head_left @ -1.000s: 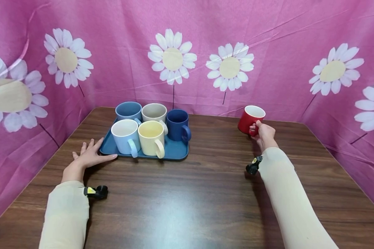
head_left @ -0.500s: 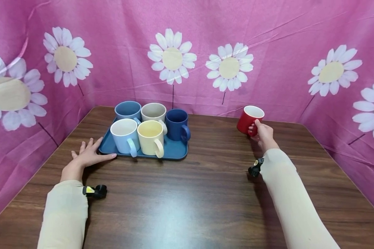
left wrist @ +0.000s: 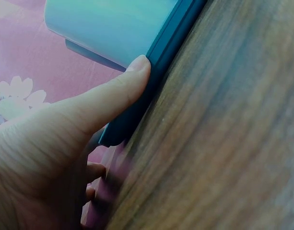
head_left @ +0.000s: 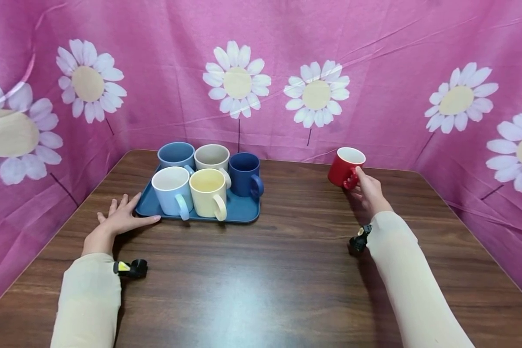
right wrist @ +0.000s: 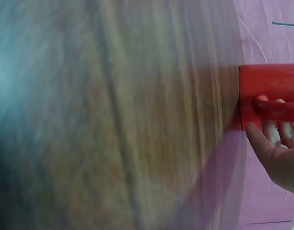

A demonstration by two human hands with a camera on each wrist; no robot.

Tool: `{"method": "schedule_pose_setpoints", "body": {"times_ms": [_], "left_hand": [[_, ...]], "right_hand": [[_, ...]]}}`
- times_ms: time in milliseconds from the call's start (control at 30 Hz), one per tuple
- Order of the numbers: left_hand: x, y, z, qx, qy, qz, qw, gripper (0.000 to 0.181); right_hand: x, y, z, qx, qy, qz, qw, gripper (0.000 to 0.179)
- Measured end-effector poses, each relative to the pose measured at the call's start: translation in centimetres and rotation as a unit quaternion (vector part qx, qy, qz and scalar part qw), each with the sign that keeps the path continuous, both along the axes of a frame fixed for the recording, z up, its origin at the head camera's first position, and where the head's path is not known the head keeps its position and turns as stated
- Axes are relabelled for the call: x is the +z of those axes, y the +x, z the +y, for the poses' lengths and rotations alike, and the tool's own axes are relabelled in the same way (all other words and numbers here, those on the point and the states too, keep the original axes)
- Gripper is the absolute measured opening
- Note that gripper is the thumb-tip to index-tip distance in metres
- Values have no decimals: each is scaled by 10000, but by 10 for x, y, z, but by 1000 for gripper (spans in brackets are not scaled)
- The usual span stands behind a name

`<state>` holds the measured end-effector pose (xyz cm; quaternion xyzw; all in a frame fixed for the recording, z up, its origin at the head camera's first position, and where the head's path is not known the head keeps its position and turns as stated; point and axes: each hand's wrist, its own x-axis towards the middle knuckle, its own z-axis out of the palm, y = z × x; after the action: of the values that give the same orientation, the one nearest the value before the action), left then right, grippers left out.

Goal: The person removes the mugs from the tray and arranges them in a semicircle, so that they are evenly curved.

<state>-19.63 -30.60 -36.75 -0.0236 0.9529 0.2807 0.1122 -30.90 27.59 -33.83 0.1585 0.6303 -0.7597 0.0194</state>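
Pink daisy-print cloth (head_left: 278, 29) walls in the table (head_left: 296, 270)!
Creased, it hangs behind the table and along both sides; pale glare (head_left: 239, 302) gleams on the table's dark woodgrain.

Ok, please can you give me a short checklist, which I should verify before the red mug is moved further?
1. Right hand at the handle of the red mug: ok, fingers reach through it.
2. Firmness of that grip: cannot tell.
3. Left hand at the tray: ok, thumb touches its edge.
4. Five mugs on the tray standing upright: ok.
5. Room there for another mug: cannot tell; a bare corner shows in front of the navy mug.
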Motion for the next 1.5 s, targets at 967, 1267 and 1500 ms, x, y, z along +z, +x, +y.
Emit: {"method": "schedule_pose_setpoints", "body": {"times_ms": [967, 1267, 1500], "left_hand": [[1, 1, -1, -11, 21, 40, 10000, 103], [0, 1, 0, -41, -41, 53, 10000, 101], [-1, 1, 0, -66, -81, 84, 9999, 101]], "right_hand": [[-7, 42, -14, 840, -554, -374, 9942, 80], [-7, 53, -43, 1430, -155, 34, 9896, 59], [-7, 56, -74, 1799, -73, 125, 9836, 48]]}}
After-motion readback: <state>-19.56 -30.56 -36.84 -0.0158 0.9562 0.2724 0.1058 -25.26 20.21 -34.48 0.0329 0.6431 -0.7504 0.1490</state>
